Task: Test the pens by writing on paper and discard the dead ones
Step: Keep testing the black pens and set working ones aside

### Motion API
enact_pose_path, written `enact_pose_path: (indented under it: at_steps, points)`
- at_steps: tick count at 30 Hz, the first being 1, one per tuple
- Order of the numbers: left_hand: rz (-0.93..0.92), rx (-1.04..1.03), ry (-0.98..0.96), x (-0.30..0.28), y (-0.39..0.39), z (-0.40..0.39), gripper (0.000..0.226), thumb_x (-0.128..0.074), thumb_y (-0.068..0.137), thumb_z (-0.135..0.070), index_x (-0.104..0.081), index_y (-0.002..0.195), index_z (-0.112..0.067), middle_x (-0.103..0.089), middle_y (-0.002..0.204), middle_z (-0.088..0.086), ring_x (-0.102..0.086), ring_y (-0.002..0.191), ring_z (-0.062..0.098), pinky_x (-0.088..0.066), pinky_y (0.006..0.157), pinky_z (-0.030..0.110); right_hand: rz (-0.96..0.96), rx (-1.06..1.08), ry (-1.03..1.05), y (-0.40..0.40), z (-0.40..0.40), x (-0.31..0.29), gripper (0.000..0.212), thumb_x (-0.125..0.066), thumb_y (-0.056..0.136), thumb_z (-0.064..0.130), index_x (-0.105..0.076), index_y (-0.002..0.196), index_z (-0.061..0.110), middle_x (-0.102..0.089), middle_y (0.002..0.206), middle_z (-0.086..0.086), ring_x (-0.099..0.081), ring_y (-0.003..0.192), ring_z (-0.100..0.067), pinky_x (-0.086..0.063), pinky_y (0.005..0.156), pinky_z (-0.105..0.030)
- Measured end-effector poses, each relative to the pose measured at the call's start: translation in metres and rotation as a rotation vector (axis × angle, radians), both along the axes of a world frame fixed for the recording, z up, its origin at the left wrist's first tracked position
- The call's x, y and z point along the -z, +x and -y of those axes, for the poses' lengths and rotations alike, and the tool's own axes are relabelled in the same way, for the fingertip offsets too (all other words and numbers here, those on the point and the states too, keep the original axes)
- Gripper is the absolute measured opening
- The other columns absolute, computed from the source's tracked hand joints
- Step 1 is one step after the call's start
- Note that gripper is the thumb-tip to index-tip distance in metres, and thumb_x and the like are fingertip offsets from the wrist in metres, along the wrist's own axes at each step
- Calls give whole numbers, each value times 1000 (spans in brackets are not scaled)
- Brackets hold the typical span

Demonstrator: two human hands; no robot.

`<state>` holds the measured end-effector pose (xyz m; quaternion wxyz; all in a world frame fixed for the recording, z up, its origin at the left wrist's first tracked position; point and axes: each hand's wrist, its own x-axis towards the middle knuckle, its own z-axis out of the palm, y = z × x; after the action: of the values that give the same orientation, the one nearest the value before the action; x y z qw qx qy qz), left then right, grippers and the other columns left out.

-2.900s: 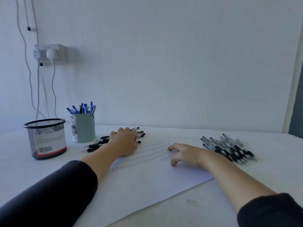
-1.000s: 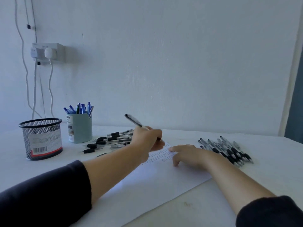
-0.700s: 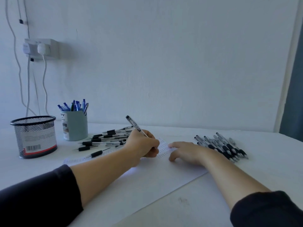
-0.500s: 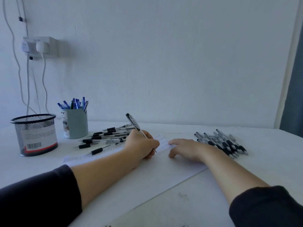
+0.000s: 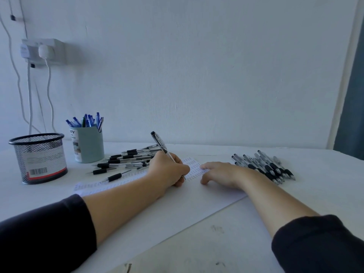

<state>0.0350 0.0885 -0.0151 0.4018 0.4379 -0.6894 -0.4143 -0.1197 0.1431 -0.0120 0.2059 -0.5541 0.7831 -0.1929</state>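
Head view: a pen (image 5: 160,145) is pinched in the left hand (image 5: 167,170), tip on the paper (image 5: 177,203), which is pinned by the right hand's (image 5: 220,174) spread fingers; light, steady strokes are advised.

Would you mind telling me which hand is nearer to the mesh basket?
Left. The left hand writes on the paper, right of the mesh basket; the right hand lies farther right, past the left.

head view: worn at head height | faced forward and slightly down across the table (image 5: 325,194) toward the wall (image 5: 216,75) | forearms seen close | no second view supplied
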Motion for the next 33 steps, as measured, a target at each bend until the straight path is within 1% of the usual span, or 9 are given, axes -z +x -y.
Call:
enact_pose_path:
  at_steps: [5,10,19,26,29,33]
  points:
    - [38,-9,-15,-1,-1,0,8,-59,69,3,-57,70,-5,-56,44,7,-49,34,15,-46,45,21,0,9,-4,-1,2,1,61,-62,78,40,-42,136,46,-30,152,-1,-31,136,-23,-29,110,-37]
    - [20,-16,-17,0,-1,0,8,-59,69,4,-58,69,-4,-56,45,8,-50,36,17,-47,48,23,-10,11,3,-2,3,2,63,-62,77,41,-41,136,46,-29,152,-2,-30,137,-24,-28,111,-39]
    - [18,-8,-23,0,0,-1,6,-60,71,3,-59,74,-2,-59,51,10,-51,34,14,-47,44,20,-15,-6,6,-1,2,1,62,-61,80,40,-40,138,44,-28,153,-1,-29,137,-23,-27,111,-38]
    - [28,-1,-22,0,0,-2,6,-59,70,3,-58,71,-3,-56,46,8,-50,35,15,-47,44,20,-15,4,8,-2,2,2,63,-61,78,41,-40,138,46,-29,153,-1,-28,138,-24,-27,111,-40]
    - [32,-2,-23,0,0,-3,6,-60,70,3,-58,71,-3,-57,47,8,-51,35,14,-47,44,20,-11,5,9,-2,3,2,63,-61,78,41,-40,137,46,-29,153,-1,-29,137,-24,-27,111,-40]
    - [32,0,-26,-1,0,-3,7,-59,70,3,-57,70,-3,-55,49,9,-49,34,14,-45,42,18,-9,-8,6,-1,3,1,63,-61,80,38,-40,139,43,-29,153,-1,-29,138,-22,-28,111,-39]
